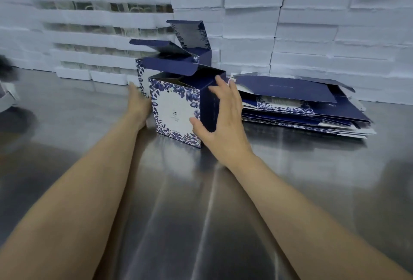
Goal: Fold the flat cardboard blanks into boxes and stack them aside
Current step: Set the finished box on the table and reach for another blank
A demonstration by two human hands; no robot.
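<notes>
A folded box (176, 110), white with blue flower print and navy sides, stands upright on the steel table with its top flaps open. My left hand (139, 103) presses flat against its left side. My right hand (223, 114) clasps its navy right side, thumb on the printed front. Behind it stand two more folded boxes (196, 40) with lids raised. A pile of flat navy blanks (301, 105) lies to the right.
White foam trays (312, 23) are stacked high along the back like a wall. The shiny steel table (201, 201) stretches toward me. A dark blurred shape (6, 67) and a white piece sit at the far left edge.
</notes>
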